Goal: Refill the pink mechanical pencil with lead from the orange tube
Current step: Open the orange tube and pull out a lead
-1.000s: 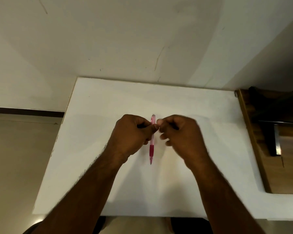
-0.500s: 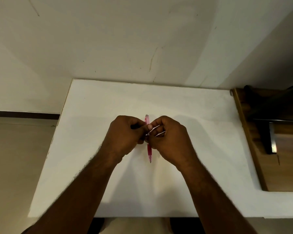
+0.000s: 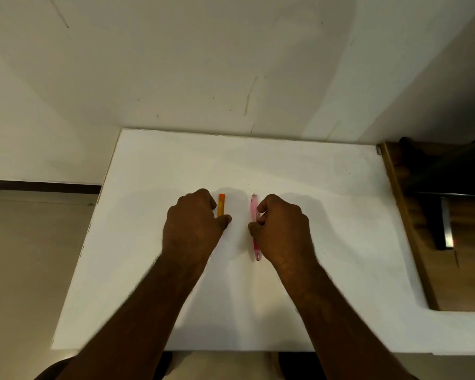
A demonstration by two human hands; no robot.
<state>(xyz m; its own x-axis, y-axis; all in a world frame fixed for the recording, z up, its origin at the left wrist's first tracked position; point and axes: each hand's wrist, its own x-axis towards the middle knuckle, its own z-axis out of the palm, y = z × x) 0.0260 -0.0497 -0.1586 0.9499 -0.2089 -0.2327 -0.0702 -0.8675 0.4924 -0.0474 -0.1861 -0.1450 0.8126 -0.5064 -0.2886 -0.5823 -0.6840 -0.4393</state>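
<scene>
The orange lead tube (image 3: 221, 205) lies lengthwise on the white table (image 3: 327, 215), left of centre. My left hand (image 3: 194, 226) is curled over its near end, thumb and fingers pinching it; the near part is hidden. The pink mechanical pencil (image 3: 254, 215) lies parallel to the tube a little to the right, tip pointing toward me. My right hand (image 3: 281, 229) rests against its right side, with thumb and forefinger closed on the barrel's middle. A hand's width of bare table separates tube and pencil.
A wall rises behind the table's far edge. A wooden surface (image 3: 466, 270) with a dark metal object (image 3: 446, 223) adjoins the table on the right. Floor (image 3: 25, 270) lies beyond the table's left edge.
My hands were joined at the centre over the pencil. They have since separated: the left now holds the orange tube down to the left, the right holds the pencil.
</scene>
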